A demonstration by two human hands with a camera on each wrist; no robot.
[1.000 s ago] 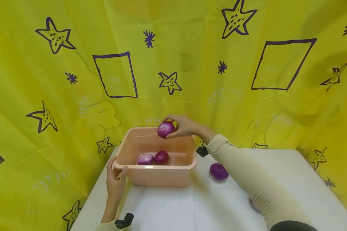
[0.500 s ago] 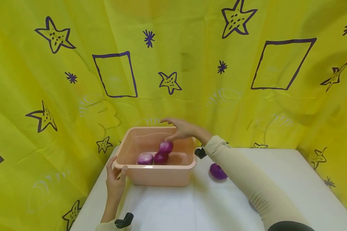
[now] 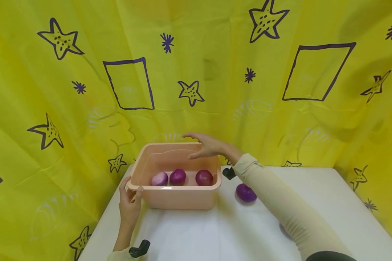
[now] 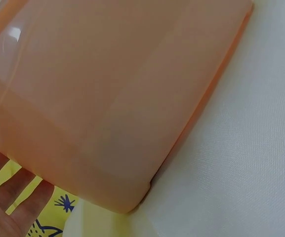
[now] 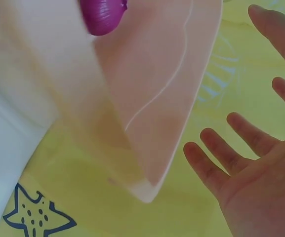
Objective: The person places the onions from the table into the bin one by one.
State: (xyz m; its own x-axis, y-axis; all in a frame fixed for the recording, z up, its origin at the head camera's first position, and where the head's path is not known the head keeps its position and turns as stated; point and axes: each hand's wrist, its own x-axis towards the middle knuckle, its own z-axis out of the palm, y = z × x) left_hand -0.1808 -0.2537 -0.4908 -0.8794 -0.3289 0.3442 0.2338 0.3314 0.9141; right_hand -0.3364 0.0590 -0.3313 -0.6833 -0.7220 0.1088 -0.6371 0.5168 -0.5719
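A peach plastic basin [image 3: 179, 198] stands on the white table. My left hand [image 3: 129, 208] grips its front left corner, thumb on the front and fingers along the left side; in the left wrist view the fingers [image 4: 33, 200] touch the basin wall. Inside lie three red onions: a paler onion [image 3: 159, 178] at left, a darker onion [image 3: 178, 177] beside it, and a third onion [image 3: 204, 178] apart at right. Above the basin's back right part hovers my right hand [image 3: 209, 145], fingers spread, holding nothing; the right wrist view shows its empty palm [image 5: 265, 187].
Another red onion [image 3: 246, 193] sits on the table [image 3: 189, 235] to the right of the basin, partly behind the right sleeve [image 3: 281, 199]. A further roundish thing [image 3: 285, 231] is mostly hidden under that sleeve. A yellow curtain [image 3: 228, 119] hangs close behind the table.
My right hand has let go of an onion, which dropped into the basin onto another. The onions have rolled apart, one now at the right. The left hand stays at the corner.
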